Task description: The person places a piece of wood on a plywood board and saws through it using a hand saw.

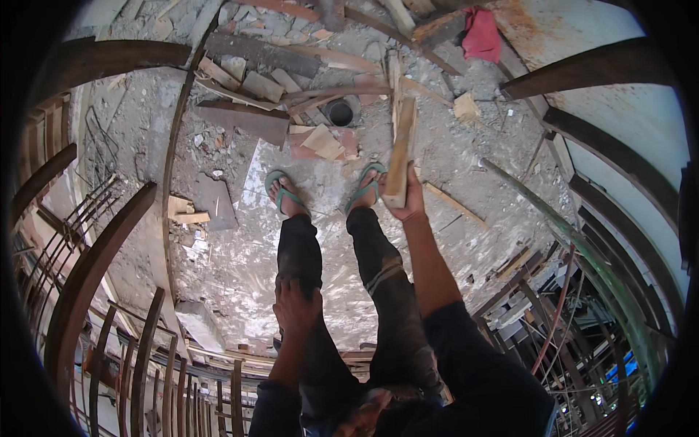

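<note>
My right hand grips a short wooden batten, raised over the floor just right of my right foot in a green flip-flop. My left hand rests on my left leg in dark trousers, its fingers apart and holding nothing. Just beyond my feet lie scrap boards beside a dark round opening or container; I cannot tell which. A thin loose strip of wood lies to the right of my right hand.
Dusty, debris-strewn floor surrounds me. Broken planks lie ahead, with a red cloth at upper right. Curved-looking dark beams line both sides, with thin rods at left and a long green pole at right.
</note>
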Motion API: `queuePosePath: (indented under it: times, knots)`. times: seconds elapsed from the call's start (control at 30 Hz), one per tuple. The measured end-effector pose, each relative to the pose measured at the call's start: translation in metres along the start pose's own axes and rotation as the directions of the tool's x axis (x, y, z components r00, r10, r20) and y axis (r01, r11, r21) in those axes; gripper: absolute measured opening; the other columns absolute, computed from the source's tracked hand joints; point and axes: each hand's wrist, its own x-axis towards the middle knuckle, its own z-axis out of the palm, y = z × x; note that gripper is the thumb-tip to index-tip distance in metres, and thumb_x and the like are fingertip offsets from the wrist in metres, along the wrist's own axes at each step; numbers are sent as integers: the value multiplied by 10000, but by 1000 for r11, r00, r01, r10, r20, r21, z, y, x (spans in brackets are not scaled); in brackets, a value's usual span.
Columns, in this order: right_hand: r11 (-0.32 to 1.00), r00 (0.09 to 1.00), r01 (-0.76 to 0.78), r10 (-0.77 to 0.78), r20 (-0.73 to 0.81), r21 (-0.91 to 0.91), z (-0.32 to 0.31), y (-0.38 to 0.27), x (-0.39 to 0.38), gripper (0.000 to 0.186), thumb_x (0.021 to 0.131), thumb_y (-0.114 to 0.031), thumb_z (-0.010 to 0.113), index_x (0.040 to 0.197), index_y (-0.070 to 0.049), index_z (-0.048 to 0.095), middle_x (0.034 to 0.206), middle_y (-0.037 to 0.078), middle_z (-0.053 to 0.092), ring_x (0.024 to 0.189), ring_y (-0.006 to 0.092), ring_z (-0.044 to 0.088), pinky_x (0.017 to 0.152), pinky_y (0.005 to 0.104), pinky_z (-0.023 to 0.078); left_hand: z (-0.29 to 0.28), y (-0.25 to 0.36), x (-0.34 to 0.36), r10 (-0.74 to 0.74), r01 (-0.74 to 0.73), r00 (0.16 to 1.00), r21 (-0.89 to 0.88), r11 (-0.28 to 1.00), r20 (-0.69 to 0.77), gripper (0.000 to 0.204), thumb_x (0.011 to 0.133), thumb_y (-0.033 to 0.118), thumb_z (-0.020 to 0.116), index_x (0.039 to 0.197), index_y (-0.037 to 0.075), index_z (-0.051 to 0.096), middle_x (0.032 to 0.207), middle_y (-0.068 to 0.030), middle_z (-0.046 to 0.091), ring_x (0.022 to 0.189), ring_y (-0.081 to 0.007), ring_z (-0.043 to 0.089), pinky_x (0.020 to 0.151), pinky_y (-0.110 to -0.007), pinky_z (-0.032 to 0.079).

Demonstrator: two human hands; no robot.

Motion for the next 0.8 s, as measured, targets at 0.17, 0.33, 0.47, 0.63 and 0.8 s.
queuePosePath:
  times: [0.17, 0.33, 0.47, 0.63, 0.8]
  knots:
    - [985, 979, 159, -150, -141, 59, 41, 5, -55, 449, 947, -463, 578, 1191, -86, 572, 1037, 110, 638, 931, 282, 650, 834, 412, 552, 4, -5, -2, 29, -29, 1000, -78, 997, -8, 482, 760, 337, 689, 1114, 25, 591, 1197, -192, 584, 1174, -398, 528, 839, -555, 496]
    - [979, 988, 145, -135, -72, 141, 72, 33, -124, 400, 978, -417, 550, 1246, -121, 531, 1142, 57, 622, 1067, 232, 606, 923, 446, 510, 5, -3, -16, 301, -326, 935, -116, 938, -187, 480, 810, 338, 686, 1169, 37, 582, 1114, -194, 624, 1012, -386, 616, 805, -511, 512]
    - [984, 985, 172, -173, -20, -35, 151, 64, -198, 505, 970, -421, 563, 1325, -77, 460, 1204, 125, 570, 1059, 285, 589, 907, 451, 510, -61, 59, -56, 282, -232, 953, -855, 464, -106, 429, 920, 339, 650, 1204, 26, 575, 1016, -130, 674, 862, -272, 673, 701, -383, 552]
    - [858, 920, 380, -388, 48, -346, 257, 65, -258, 599, 946, -296, 642, 1428, -79, 358, 1283, 112, 542, 1133, 270, 572, 955, 425, 490, -188, 124, -94, 406, -257, 902, -940, 224, -149, 523, 914, 329, 676, 1239, -59, 544, 916, -104, 651, 824, -160, 649, 673, -308, 571]
    - [693, 752, 644, -499, 430, -323, 367, 81, -324, 703, 905, -231, 698, 1428, 55, 325, 1366, 168, 492, 1211, 273, 522, 994, 377, 455, -274, 103, -146, 405, -541, 776, -841, 33, -483, 489, 913, 289, 670, 1266, -31, 558, 1061, -107, 674, 861, -170, 653, 761, -319, 538]
